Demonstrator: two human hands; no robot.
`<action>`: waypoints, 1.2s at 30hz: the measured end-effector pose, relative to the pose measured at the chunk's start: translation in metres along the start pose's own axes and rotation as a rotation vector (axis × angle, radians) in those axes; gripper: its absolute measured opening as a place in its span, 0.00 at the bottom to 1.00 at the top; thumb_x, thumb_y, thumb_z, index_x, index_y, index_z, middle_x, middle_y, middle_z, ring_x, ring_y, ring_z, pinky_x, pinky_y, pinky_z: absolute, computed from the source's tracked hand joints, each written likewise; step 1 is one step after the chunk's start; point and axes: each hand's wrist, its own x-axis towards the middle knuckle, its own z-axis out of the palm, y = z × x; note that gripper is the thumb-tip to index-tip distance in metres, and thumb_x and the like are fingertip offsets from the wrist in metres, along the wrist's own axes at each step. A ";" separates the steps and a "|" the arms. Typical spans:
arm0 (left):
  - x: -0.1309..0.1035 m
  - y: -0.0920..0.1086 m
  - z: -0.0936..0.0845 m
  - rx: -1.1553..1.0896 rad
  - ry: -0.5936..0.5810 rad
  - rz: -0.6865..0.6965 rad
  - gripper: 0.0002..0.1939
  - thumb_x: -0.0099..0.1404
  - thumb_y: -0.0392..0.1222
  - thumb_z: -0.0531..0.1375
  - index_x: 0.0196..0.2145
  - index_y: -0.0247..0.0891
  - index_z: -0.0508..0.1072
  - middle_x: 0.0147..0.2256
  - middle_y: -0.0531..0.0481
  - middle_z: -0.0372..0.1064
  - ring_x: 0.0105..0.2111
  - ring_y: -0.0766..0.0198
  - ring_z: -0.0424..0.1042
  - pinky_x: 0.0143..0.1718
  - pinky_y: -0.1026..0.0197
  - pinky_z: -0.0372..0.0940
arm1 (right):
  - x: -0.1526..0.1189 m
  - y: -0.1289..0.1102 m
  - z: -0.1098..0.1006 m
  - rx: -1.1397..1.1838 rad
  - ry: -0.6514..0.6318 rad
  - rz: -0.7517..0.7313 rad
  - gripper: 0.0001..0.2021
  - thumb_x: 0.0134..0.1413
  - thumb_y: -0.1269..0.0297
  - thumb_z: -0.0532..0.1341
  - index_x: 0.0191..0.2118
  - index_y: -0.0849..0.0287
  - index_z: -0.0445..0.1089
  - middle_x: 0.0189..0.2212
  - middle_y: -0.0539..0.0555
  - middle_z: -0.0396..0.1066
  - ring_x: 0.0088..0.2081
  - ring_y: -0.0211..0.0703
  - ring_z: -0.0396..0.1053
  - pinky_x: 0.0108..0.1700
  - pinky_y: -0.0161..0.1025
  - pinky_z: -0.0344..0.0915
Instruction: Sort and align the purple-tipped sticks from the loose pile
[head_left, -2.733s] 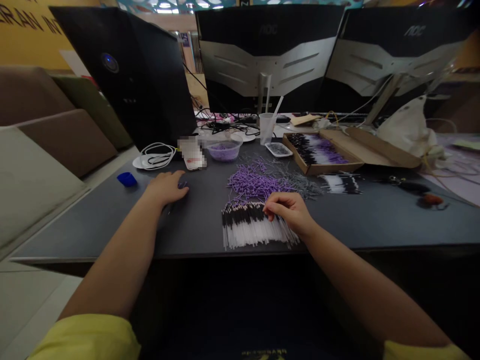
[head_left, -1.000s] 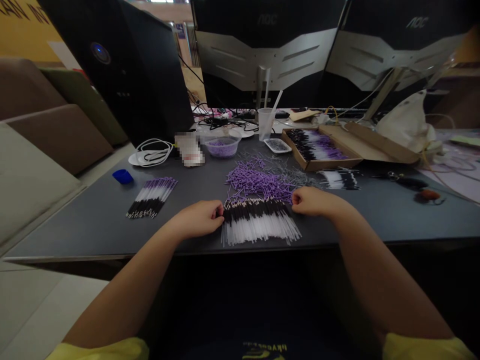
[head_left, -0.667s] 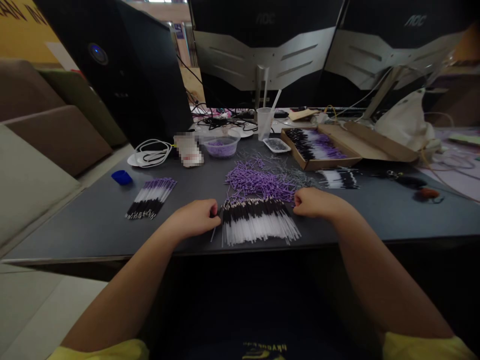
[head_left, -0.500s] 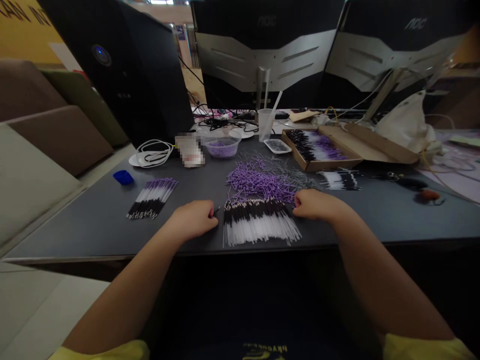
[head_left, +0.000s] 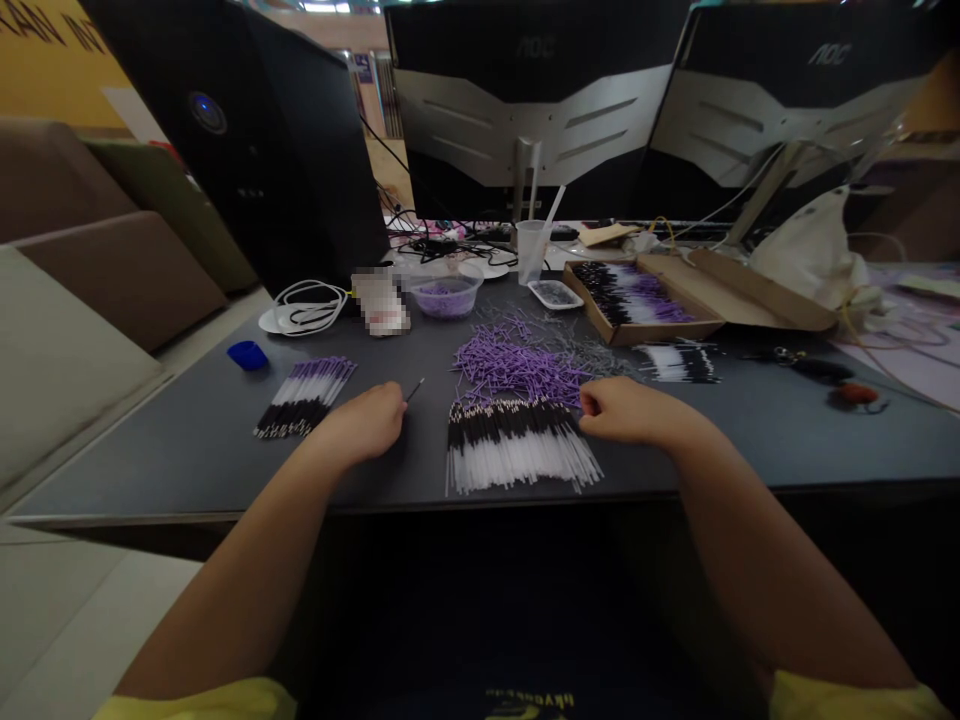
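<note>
Dark table (head_left: 420, 465): purple pieces (head_left: 517, 360), black-and-white sticks (head_left: 517, 445), open cardboard box (head_left: 660, 332), blue cup (head_left: 247, 355).

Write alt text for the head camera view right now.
At a dark desk, the left hand holds a thin stick and the right hand is beside a row of black-and-white sticks, with a purple pile behind. A purple-ended bundle lies left; an open cardboard box stands at back right.

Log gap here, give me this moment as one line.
left hand: holds thin stick | right hand: fingers curled, beside black-and-white sticks | purple pieces: heaped behind those | cardboard box: open, holds sticks
</note>
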 end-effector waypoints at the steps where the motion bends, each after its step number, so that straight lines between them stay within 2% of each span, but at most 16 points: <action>1: 0.000 0.001 -0.001 -0.054 0.034 -0.012 0.16 0.67 0.42 0.45 0.43 0.33 0.67 0.37 0.37 0.71 0.36 0.53 0.71 0.36 0.57 0.62 | 0.000 0.000 0.000 0.019 0.026 -0.021 0.01 0.45 0.68 0.57 0.26 0.58 0.65 0.26 0.53 0.71 0.27 0.40 0.65 0.27 0.34 0.55; 4: -0.002 0.003 -0.005 -0.247 0.172 -0.024 0.20 0.66 0.43 0.46 0.54 0.36 0.62 0.32 0.45 0.72 0.32 0.57 0.72 0.33 0.59 0.62 | 0.001 0.000 0.002 0.087 0.110 -0.070 0.08 0.46 0.72 0.57 0.36 0.59 0.68 0.28 0.52 0.72 0.29 0.40 0.66 0.29 0.33 0.57; 6: -0.002 0.006 -0.006 -0.339 0.227 0.006 0.22 0.65 0.42 0.48 0.56 0.41 0.61 0.31 0.49 0.72 0.32 0.59 0.72 0.34 0.60 0.63 | 0.002 0.000 0.003 0.121 0.145 -0.103 0.15 0.50 0.73 0.56 0.46 0.60 0.67 0.30 0.53 0.73 0.31 0.41 0.68 0.33 0.34 0.59; 8: -0.002 0.009 -0.006 -0.414 0.242 0.028 0.19 0.64 0.41 0.48 0.51 0.42 0.68 0.31 0.51 0.73 0.32 0.60 0.73 0.36 0.61 0.64 | 0.003 -0.001 0.004 0.138 0.165 -0.132 0.20 0.53 0.73 0.55 0.53 0.62 0.64 0.33 0.55 0.74 0.34 0.43 0.69 0.36 0.34 0.61; 10: -0.002 0.012 -0.004 -0.479 0.256 0.033 0.17 0.63 0.40 0.49 0.44 0.40 0.73 0.34 0.50 0.75 0.33 0.61 0.73 0.38 0.61 0.66 | 0.004 -0.002 0.004 0.143 0.180 -0.138 0.22 0.56 0.73 0.55 0.57 0.64 0.63 0.35 0.57 0.74 0.36 0.44 0.70 0.39 0.36 0.62; 15: -0.002 0.018 -0.002 -0.562 0.258 0.106 0.18 0.63 0.42 0.51 0.46 0.37 0.73 0.40 0.49 0.76 0.37 0.61 0.74 0.40 0.61 0.67 | 0.007 -0.005 0.007 0.168 0.216 -0.158 0.17 0.58 0.72 0.53 0.52 0.64 0.68 0.39 0.60 0.74 0.36 0.45 0.71 0.40 0.38 0.63; 19: -0.010 0.028 -0.006 -0.414 0.288 0.176 0.16 0.65 0.48 0.52 0.43 0.39 0.75 0.37 0.50 0.76 0.33 0.62 0.72 0.37 0.61 0.64 | 0.010 -0.005 0.011 0.269 0.287 -0.207 0.13 0.57 0.73 0.53 0.45 0.62 0.69 0.37 0.58 0.74 0.35 0.43 0.71 0.39 0.38 0.64; 22: -0.019 0.039 -0.010 -0.285 0.293 0.300 0.16 0.67 0.47 0.50 0.39 0.40 0.75 0.35 0.49 0.74 0.34 0.61 0.70 0.37 0.60 0.62 | 0.008 -0.008 0.014 0.421 0.307 -0.261 0.07 0.55 0.72 0.55 0.39 0.59 0.67 0.32 0.54 0.73 0.35 0.43 0.71 0.38 0.38 0.65; 24: -0.024 0.047 -0.012 -0.219 0.337 0.367 0.17 0.68 0.47 0.49 0.38 0.38 0.74 0.36 0.46 0.71 0.36 0.61 0.69 0.39 0.60 0.62 | 0.006 -0.013 0.016 0.559 0.298 -0.301 0.04 0.54 0.71 0.56 0.36 0.58 0.65 0.31 0.52 0.72 0.34 0.42 0.72 0.37 0.38 0.65; 28: -0.032 0.059 -0.011 -0.173 0.396 0.488 0.18 0.70 0.46 0.47 0.34 0.36 0.73 0.36 0.44 0.69 0.38 0.60 0.67 0.40 0.59 0.61 | -0.002 -0.027 0.019 0.843 0.233 -0.386 0.04 0.52 0.72 0.58 0.34 0.58 0.62 0.28 0.50 0.70 0.32 0.39 0.71 0.36 0.36 0.65; 30: -0.034 0.063 -0.007 -0.184 0.368 0.543 0.18 0.71 0.46 0.46 0.36 0.36 0.73 0.34 0.45 0.70 0.35 0.61 0.69 0.38 0.60 0.62 | -0.006 -0.034 0.019 0.957 0.156 -0.451 0.04 0.52 0.73 0.58 0.33 0.58 0.62 0.28 0.50 0.70 0.32 0.38 0.71 0.36 0.36 0.65; 32: -0.035 0.067 -0.001 -0.183 0.380 0.581 0.17 0.71 0.45 0.46 0.42 0.38 0.73 0.32 0.47 0.72 0.32 0.63 0.70 0.35 0.62 0.62 | -0.009 -0.039 0.019 1.064 0.077 -0.513 0.04 0.51 0.73 0.59 0.32 0.59 0.63 0.28 0.50 0.70 0.33 0.38 0.71 0.36 0.36 0.65; 34: -0.034 0.069 0.007 -0.158 0.467 0.616 0.16 0.71 0.43 0.47 0.49 0.39 0.70 0.30 0.49 0.73 0.28 0.64 0.71 0.32 0.63 0.62 | -0.009 -0.042 0.021 1.164 0.034 -0.559 0.04 0.51 0.72 0.60 0.32 0.59 0.64 0.29 0.51 0.71 0.32 0.38 0.70 0.35 0.36 0.66; 36: -0.031 0.070 0.015 -0.136 0.586 0.665 0.16 0.71 0.41 0.48 0.52 0.38 0.68 0.27 0.51 0.73 0.24 0.65 0.71 0.28 0.64 0.61 | -0.006 -0.044 0.025 1.256 0.032 -0.591 0.05 0.51 0.71 0.62 0.32 0.59 0.64 0.28 0.51 0.71 0.32 0.38 0.70 0.34 0.36 0.66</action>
